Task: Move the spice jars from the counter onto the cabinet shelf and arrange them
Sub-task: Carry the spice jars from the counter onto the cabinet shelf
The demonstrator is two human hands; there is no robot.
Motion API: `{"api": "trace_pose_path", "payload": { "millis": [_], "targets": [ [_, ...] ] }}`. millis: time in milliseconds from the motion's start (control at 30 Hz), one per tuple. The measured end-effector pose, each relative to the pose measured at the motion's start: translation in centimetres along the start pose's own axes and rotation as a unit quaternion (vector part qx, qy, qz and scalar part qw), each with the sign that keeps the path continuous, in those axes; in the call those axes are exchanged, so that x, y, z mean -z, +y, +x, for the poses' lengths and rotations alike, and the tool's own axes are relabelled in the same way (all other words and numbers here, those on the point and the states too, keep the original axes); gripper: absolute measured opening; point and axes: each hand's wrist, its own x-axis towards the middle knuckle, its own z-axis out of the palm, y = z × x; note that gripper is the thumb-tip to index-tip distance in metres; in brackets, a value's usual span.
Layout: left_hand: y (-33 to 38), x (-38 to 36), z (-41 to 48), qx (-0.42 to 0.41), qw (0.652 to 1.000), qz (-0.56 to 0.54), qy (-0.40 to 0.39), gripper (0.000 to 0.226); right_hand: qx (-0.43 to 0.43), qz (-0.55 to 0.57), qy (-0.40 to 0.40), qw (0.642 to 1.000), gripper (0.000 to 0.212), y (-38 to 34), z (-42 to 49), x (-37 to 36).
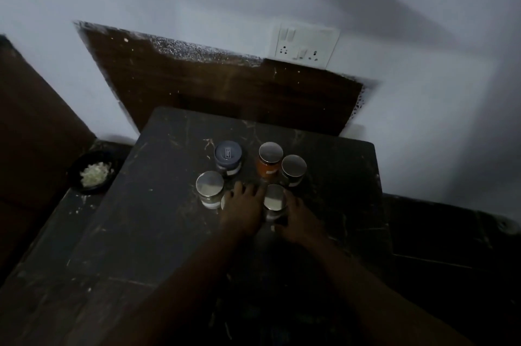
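Observation:
Several small glass spice jars stand in a cluster on the dark marble counter (158, 204). One has a blue lid (227, 153), one holds orange powder (267, 170), and two have silver lids, one to the right (293, 166) and one to the left (210, 183). My left hand (242, 211) lies over a jar (224, 201), with its fingers draped over the top; only a sliver of the lid shows. My right hand (300, 221) grips another silver-lidded jar (274, 199) from the right side, thumb near its front.
A black bowl (74, 176) of chopped white food sits on the lower ledge at the left. A wooden panel (225, 86) and a white switch-and-socket plate (306, 45) are on the wall behind. A lower dark surface (439, 235) extends to the right.

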Motion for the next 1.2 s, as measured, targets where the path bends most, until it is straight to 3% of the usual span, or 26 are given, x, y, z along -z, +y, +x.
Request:
{"api": "trace_pose_path", "payload": {
  "millis": [100,200,300,467,600,767,933,1067,1200],
  "targets": [
    [1.1,0.0,2.0,-0.018,0.998,0.040,-0.036,0.092,-0.034,0.082,0.014,0.996,0.099,-0.8,1.6,-0.8],
    [1.7,-0.8,3.2,-0.011,0.999,0.034,-0.034,0.094,-0.060,0.067,0.003,0.996,0.095,-0.7,2.8,-1.8],
    [1.6,-1.2,3.4,-0.025,0.999,0.022,-0.011,0.092,-0.055,0.024,0.049,0.997,0.093,-0.1,2.2,-2.3],
    [1.7,2.2,2.2,-0.043,0.983,-0.154,0.094,0.088,0.018,0.060,0.138,0.988,0.098,0.1,-0.1,1.2],
    [3.7,9.0,2.3,-0.092,0.926,-0.339,0.137,0.077,0.099,0.098,0.224,0.965,0.106,-2.5,-1.6,7.8],
    [7.4,20.9,4.1,-0.137,0.887,-0.318,0.304,0.087,0.207,0.220,0.360,0.883,0.096,-8.2,-2.6,18.6],
    [11.1,34.9,5.1,-0.210,0.811,-0.388,0.384,0.079,0.265,0.237,0.444,0.822,0.098,-13.1,-3.8,31.5],
    [13.7,45.0,6.6,-0.292,0.785,-0.413,0.359,0.067,0.328,0.225,0.501,0.769,0.084,-15.8,-4.2,41.5],
    [15.4,51.9,9.3,-0.326,0.786,-0.419,0.317,0.057,0.346,0.237,0.498,0.759,0.084,-17.3,-3.3,49.8]
  ]
}}
